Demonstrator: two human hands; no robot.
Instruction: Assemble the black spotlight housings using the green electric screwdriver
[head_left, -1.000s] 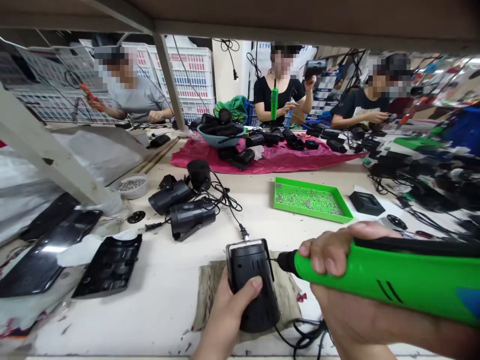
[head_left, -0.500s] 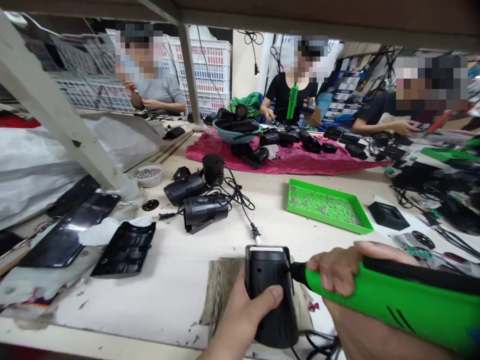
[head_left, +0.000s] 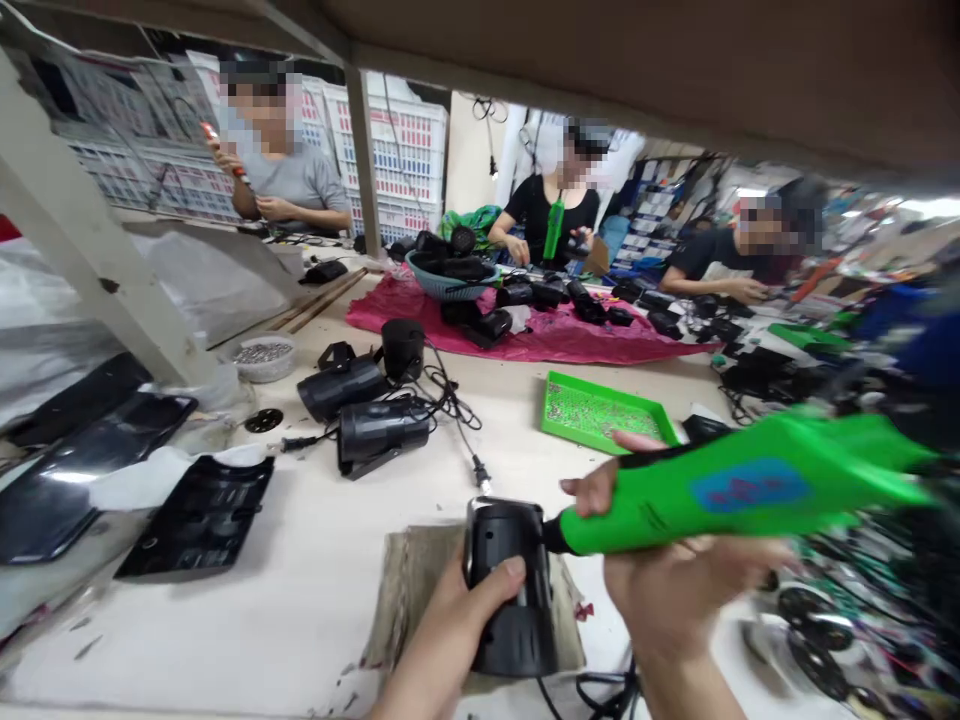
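Note:
My left hand (head_left: pixel 480 615) grips a black plastic housing (head_left: pixel 517 625) with a cord, thumb across its face, over a folded brown cloth (head_left: pixel 390 590). In my right hand (head_left: pixel 652 570) is a green electric screwdriver (head_left: pixel 675 490), held nearly level. Its black tip meets the upper right side of the housing; the bit itself is hidden. Beyond the housing lies a two-pin plug (head_left: pixel 480 472). Finished-looking black cylinders (head_left: pixel 382 430) with brackets and cords rest farther back on the left.
A green tray (head_left: pixel 600 415) of small screws stands behind the screwdriver. Left are an open black shell (head_left: pixel 202 515) and a round tub of screws (head_left: pixel 264 358). A pink sheet (head_left: pixel 540 340) carries a basket (head_left: pixel 454 285) and black parts. Three co-workers sit across the table; a shelf post (head_left: pixel 97 230) slants at left.
The view has swung right and tilted. My right hand has turned the screwdriver, raising its rear end, while its tip stays at the housing's side. My left hand keeps its grip.

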